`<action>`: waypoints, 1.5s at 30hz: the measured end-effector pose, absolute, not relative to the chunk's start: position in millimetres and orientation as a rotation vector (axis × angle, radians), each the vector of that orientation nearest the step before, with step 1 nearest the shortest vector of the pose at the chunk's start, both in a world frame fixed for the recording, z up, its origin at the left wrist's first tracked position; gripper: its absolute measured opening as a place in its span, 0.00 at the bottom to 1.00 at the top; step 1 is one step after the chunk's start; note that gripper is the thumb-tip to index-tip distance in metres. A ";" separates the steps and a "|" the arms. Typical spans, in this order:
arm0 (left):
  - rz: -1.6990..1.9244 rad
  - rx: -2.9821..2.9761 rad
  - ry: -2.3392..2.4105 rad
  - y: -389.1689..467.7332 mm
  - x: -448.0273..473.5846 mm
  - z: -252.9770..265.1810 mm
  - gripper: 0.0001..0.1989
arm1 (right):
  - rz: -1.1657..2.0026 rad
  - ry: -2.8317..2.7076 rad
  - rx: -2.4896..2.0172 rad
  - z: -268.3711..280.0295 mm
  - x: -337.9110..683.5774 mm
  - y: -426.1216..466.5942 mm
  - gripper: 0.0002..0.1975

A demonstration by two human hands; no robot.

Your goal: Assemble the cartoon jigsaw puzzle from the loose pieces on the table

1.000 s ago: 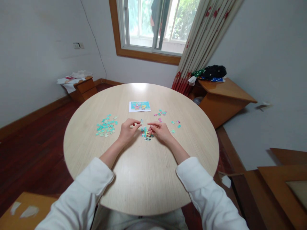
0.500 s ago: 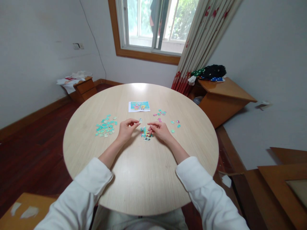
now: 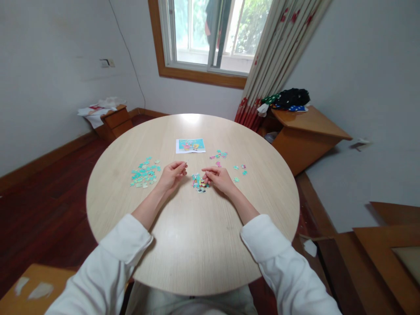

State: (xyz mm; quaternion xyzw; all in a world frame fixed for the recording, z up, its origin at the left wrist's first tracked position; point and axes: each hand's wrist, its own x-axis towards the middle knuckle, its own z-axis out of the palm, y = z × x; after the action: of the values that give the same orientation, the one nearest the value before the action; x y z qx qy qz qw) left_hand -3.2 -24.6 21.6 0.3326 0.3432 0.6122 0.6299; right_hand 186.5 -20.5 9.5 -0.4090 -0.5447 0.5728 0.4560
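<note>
My left hand (image 3: 173, 177) is closed in a pinch on a small puzzle piece (image 3: 186, 164), mostly hidden by the fingertips. It hovers left of a partly joined jigsaw puzzle (image 3: 197, 181) in the middle of the table. Over the puzzle's right edge lies my right hand (image 3: 220, 178), index finger stretched out and the other fingers loosely bent. Its lower fingertips seem to touch the joined pieces, and I see nothing held in it. Behind the puzzle lies a printed picture (image 3: 190, 145) with pink and yellow cartoon figures on blue.
A pile of blue-green puzzle pieces (image 3: 144, 173) is spread on the left of the round table (image 3: 197, 245). Pink and teal pieces (image 3: 219, 154) lie at the back right, with several loose pieces (image 3: 244, 173) farther right. Past the table's edge stands a wooden cabinet (image 3: 305, 131).
My left hand has drawn back a little to the left and turned, so the piece in its fingers now barely shows. My right hand and the joined puzzle have stayed in place.
</note>
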 end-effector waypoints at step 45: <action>1.441 0.585 0.871 -21.7 -7.7 20.9 0.13 | 0.582 -2.593 -0.740 18.9 140.9 -67.2 0.05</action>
State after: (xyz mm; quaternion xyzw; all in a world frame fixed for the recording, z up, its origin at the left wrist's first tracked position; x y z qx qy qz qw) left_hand -7.7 -21.7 20.9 0.2555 0.3799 0.6287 0.6286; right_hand 140.9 -67.2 18.9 -0.2634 -0.9228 0.2071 0.1902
